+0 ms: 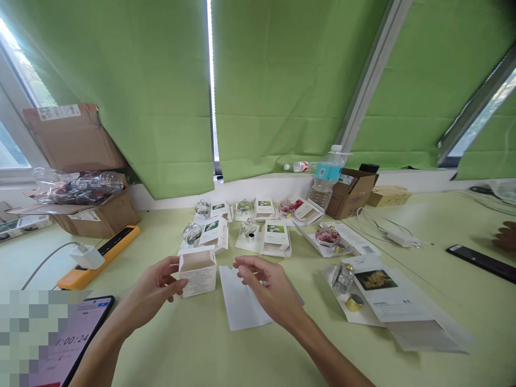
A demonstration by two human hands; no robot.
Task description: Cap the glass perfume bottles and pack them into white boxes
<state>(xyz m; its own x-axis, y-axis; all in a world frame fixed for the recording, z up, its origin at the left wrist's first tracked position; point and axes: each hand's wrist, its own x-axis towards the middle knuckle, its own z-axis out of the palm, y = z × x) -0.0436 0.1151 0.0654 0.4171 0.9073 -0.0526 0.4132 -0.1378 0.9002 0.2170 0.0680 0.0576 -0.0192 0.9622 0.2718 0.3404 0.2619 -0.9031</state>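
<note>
My left hand (158, 285) is closed on a small white box (199, 279), thumb on its printed front and fingers at its left side. The box stands upright on the table with its top open. My right hand (268, 285) is curved over a white paper sheet (239, 309), its thumb and fingers loosely apart. A small shiny bit shows below this hand, too hidden to name. Behind both hands are glass perfume bottles, among them a clear one (192, 233) and a pink one (327, 236), lying with white cartons (276, 234).
A gold-capped bottle (343, 278), a gold cap (354, 302) and an opened carton (389, 295) lie at right. A phone (86, 344) and orange power strip (99, 258) are at left. Behind stand a cardboard box (100, 215) and large water bottle (324, 183).
</note>
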